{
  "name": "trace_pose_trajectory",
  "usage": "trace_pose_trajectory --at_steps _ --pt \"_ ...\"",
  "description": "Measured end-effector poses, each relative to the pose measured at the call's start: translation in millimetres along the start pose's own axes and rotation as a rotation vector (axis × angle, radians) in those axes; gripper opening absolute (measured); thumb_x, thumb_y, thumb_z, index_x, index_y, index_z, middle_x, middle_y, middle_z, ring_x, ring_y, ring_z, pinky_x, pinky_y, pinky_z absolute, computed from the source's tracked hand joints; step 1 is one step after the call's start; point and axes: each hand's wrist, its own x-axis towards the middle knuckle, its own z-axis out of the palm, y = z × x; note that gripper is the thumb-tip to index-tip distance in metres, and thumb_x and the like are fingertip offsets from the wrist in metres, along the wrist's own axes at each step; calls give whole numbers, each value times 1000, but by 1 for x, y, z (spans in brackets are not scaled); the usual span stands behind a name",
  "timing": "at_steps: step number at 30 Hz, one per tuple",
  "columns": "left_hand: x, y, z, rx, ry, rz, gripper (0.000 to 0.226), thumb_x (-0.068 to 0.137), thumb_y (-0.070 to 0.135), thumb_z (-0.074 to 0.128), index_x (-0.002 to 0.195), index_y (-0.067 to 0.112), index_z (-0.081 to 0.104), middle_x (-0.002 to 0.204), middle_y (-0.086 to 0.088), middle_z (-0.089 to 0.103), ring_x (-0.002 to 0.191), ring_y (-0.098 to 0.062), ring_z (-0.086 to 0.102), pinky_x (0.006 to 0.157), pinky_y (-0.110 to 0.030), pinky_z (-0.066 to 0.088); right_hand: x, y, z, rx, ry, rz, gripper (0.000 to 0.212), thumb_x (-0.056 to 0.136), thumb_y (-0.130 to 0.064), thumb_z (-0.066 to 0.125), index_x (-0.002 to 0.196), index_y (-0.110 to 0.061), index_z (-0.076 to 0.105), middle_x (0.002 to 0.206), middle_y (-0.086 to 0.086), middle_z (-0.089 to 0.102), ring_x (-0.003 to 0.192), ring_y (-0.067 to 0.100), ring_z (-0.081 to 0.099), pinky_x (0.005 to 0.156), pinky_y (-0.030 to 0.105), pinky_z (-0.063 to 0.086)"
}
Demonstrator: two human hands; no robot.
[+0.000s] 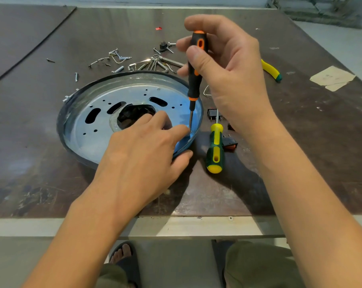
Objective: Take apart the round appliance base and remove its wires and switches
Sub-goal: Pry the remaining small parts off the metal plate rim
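A dark brown worktable [300, 142] with a pale metal edge is filling the view, and the person's knees and a sandalled foot are showing below its near edge. The round appliance base [97, 125] is lying flat on the table left of centre, its shiny metal plate with slots and a central hole facing up inside a black rim.

The left hand [138, 161] is resting on the near right part of the base, its fingers lying fairly straight across the plate and its thumb sitting against the outside of the rim. The right hand [227, 65] is gripping an orange-and-black screwdriver [194, 80] by the handle with curled fingers and thumb, holding it nearly upright. Its tip is pointing down at the plate's right side, just beside the left index fingertip.

A green-and-yellow screwdriver [215, 150] is lying on the table just right of the base, with small black switches [212, 113] beside it. Loose screws [117, 57] and a bunch of hex keys [155, 63] are lying scattered beyond the base's far rim. A yellow-handled tool [271, 70] is showing behind the right hand, and a tan paper scrap [331, 79] is lying far right.
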Motion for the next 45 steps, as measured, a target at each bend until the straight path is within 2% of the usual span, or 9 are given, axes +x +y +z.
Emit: trace_pose_trajectory --at_steps 5,9,15,21,24,27,33,41,45 --pt "0 -1 0 -2 4 3 44 90 66 35 124 43 50 113 10 52 100 -12 51 52 -27 43 -1 -2 2 56 22 42 23 103 5 45 124 5 53 115 28 63 98 32 70 87 31 59" --pt "1 -1 0 -9 -1 2 45 89 66 35 125 42 49 115 10 52 102 -12 50 54 -28 46 -2 -1 1 -112 70 -41 24 96 -11 69 119 -1 65 99 13 62 86 15 58 84 37 56" --pt "-1 -1 -2 -7 -8 9 45 89 66 34 123 43 51 113 10 52 101 -12 50 50 -26 40 -1 0 1 60 33 -16 33 99 9 52 131 8 56 110 22 65 112 36 65 96 43 57" --pt "0 -1 -1 -7 -9 2 46 89 67 34 124 42 49 115 10 50 102 -12 49 53 -29 47 -3 0 2 -41 29 -84 30 92 -8 73 120 1 66 91 17 64 86 26 61 85 51 55" --pt "0 -1 -2 -11 -7 1 44 89 66 34 122 41 51 113 11 50 101 -12 49 52 -28 45 -3 0 3 21 7 -86 30 94 0 67 124 4 64 98 30 66 89 37 65 79 54 57" --pt "-1 -1 -1 -6 -6 8 43 89 66 34 122 42 51 112 12 50 100 -12 49 50 -26 39 -3 1 4 107 40 -56 29 95 7 57 124 8 62 98 22 66 99 40 67 89 47 59" --pt "0 -2 1 -28 -7 4 44 90 66 36 122 41 51 112 11 51 100 -12 49 54 -31 51 -1 -2 4 83 93 -65 23 90 -3 74 111 4 70 88 9 66 81 11 60 80 39 58" --pt "0 -2 0 -33 -3 9 46 88 66 33 125 43 50 112 11 51 101 -12 49 52 -28 46 0 1 2 148 22 -39 27 101 5 52 126 8 61 98 19 67 96 27 66 84 37 59" --pt "0 -2 0 -30 -7 3 45 88 66 34 122 42 51 112 11 51 101 -13 49 53 -29 47 -1 0 8 90 82 -61 20 96 -3 67 114 5 67 86 13 64 81 18 61 80 44 58"
